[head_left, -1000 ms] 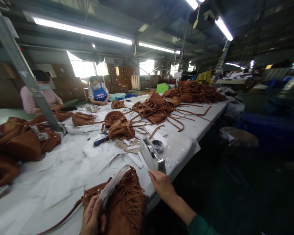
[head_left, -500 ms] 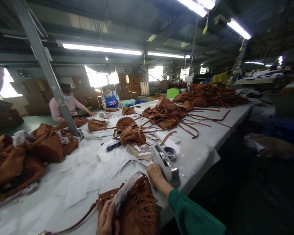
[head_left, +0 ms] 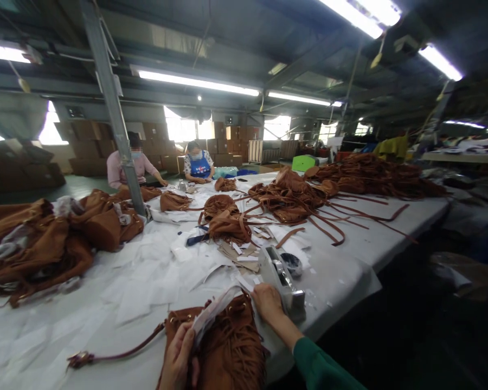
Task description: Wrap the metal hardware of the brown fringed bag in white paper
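A brown fringed suede bag lies at the near edge of the white table, its strap trailing left. My left hand is closed on a pale sheet of paper that sticks out of the bag's mouth. My right hand, in a green sleeve, rests beside the grey tape dispenser; its fingers pinch something small and pale at the bag's top edge.
Heaps of brown bags lie at the left and along the far side, with straps spread over the table. Paper scraps litter the middle. Two seated people work at the far end. A steel post rises from the table.
The view has swung left and lifted. My right hand moved from the dispenser's front end toward the bag's top edge. My left hand kept its hold on the paper.
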A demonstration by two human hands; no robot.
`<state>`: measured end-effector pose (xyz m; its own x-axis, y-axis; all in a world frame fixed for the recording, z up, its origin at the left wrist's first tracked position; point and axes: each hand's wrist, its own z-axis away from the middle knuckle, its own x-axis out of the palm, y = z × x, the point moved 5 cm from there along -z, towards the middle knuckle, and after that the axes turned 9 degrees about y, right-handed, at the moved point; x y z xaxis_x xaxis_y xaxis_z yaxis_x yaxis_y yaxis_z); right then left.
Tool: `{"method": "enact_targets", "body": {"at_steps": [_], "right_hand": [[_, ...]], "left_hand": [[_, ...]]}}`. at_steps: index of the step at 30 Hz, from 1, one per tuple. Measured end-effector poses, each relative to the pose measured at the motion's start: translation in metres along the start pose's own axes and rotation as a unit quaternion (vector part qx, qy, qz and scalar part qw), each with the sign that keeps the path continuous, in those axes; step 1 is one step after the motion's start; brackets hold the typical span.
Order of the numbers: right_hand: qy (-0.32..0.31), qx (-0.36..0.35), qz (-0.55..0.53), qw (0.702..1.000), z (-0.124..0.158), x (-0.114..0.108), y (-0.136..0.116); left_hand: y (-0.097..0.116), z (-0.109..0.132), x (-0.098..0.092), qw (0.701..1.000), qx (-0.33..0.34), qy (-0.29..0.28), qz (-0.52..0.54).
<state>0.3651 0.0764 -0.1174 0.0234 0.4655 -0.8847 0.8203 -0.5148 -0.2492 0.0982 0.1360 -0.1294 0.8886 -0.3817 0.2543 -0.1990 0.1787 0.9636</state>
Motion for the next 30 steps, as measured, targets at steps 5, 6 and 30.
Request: {"method": "enact_targets", "body": {"at_steps": [5,6,30], "right_hand": [[-0.026,0.058,-0.021,0.998,-0.009,0.000,0.007],[-0.030,0.067,-0.029,0.997,-0.010,0.002,0.008],[0.072,0.096,-0.279,0.953,0.008,-0.063,-0.025]], "left_hand": [[0.000,0.000,0.000,1.000,-0.008,-0.007,0.000],[0.000,0.000,0.001,1.000,-0.008,-0.007,0.003],[0.004,-0.016,-0.003,0.992,-0.035,-0.002,0.121]]}}
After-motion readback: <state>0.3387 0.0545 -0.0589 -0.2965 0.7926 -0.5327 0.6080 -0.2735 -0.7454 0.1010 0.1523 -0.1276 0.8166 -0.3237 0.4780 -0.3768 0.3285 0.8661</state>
